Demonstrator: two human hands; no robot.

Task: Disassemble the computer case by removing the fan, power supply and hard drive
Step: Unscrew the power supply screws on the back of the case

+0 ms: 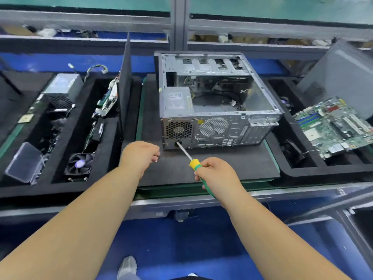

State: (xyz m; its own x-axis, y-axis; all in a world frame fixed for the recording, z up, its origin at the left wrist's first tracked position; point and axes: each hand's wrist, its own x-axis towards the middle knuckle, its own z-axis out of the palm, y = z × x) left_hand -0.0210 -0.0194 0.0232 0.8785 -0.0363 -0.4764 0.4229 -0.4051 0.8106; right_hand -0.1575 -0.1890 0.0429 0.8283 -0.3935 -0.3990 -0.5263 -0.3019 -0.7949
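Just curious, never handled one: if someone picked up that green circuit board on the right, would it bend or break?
The circuit board looks flat and rigid, so it probably stays stiff. Its many small raised parts seem fragile. It already rests tilted in the foam tray, so it may slide.

Electronics disassembly workshop: metal-framed counter [181,199] carries black foam trays [113,182] sorting a loose green motherboard [335,126], black cooling fan [79,165] and grey power supply unit [63,84].

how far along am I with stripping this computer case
Done: the computer case lies open, and nothing shows behind its rear fan grille. In hand: your right hand holds the screwdriver, tip by the power supply back; your left hand seems to pinch something small. Left: the power supply; I can't see the hard drive.
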